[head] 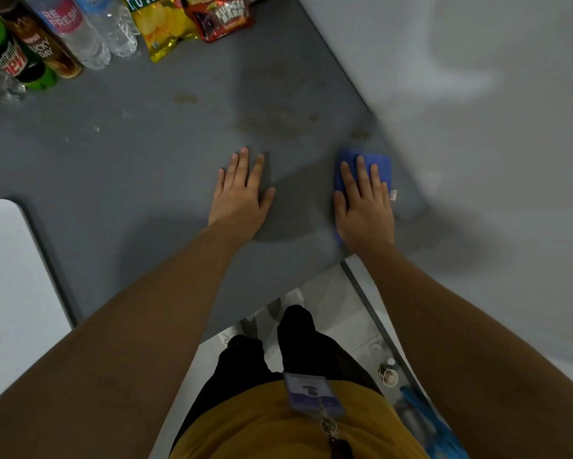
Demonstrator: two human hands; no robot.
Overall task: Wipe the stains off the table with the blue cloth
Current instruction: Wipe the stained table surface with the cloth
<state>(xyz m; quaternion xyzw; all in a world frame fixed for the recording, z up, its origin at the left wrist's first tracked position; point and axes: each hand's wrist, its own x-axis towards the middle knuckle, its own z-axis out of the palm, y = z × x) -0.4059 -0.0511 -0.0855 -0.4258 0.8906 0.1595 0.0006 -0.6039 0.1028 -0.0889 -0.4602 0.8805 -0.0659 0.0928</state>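
At the far left of the grey desk point(112, 167) stand drink bottles: a green soda bottle point(10, 58), a dark one point(43, 44), then two clear water bottles point(89, 31). Next come a yellow chip bag point(162, 28) and a red snack bag point(222, 18), both sealed. Brown stains point(278, 117) mark the middle. The left hand point(240, 197) lies flat with fingers spread. The right hand point(364, 207) presses flat on the blue cloth point(377, 160) near the desk's right edge.
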